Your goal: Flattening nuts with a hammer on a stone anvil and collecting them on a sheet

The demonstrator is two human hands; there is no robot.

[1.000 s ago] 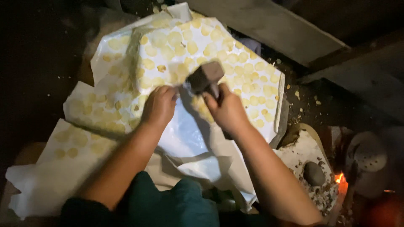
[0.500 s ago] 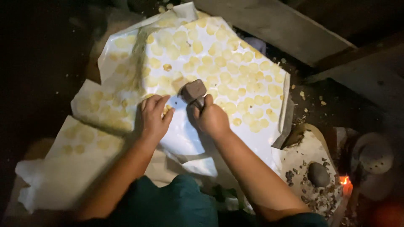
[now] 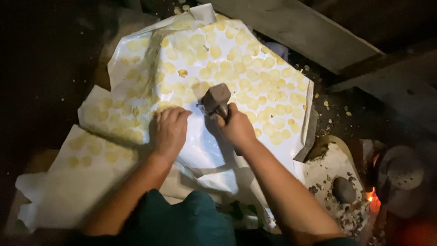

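Note:
My right hand (image 3: 236,128) grips a short hammer (image 3: 216,100) by its handle, the blocky head raised just above a white plastic sheet (image 3: 205,150). Many flat yellow discs (image 3: 255,82) lie in rows across that sheet. My left hand (image 3: 168,132) rests curled on the sheet beside the hammer, fingertips touching a disc near the bare white patch. More discs cover the overlapping sheets to the left (image 3: 114,123).
A flat stone slab (image 3: 332,175) strewn with crumbs and a rounded dark stone (image 3: 343,189) lies at lower right. Glowing embers (image 3: 371,197) burn beside it, next to a round pale lid (image 3: 405,171). Wooden planks (image 3: 309,32) run along the upper right.
The hammer head dropped toward the sheet half a second ago and now sits slightly raised again. My left hand stayed on the sheet near the discs.

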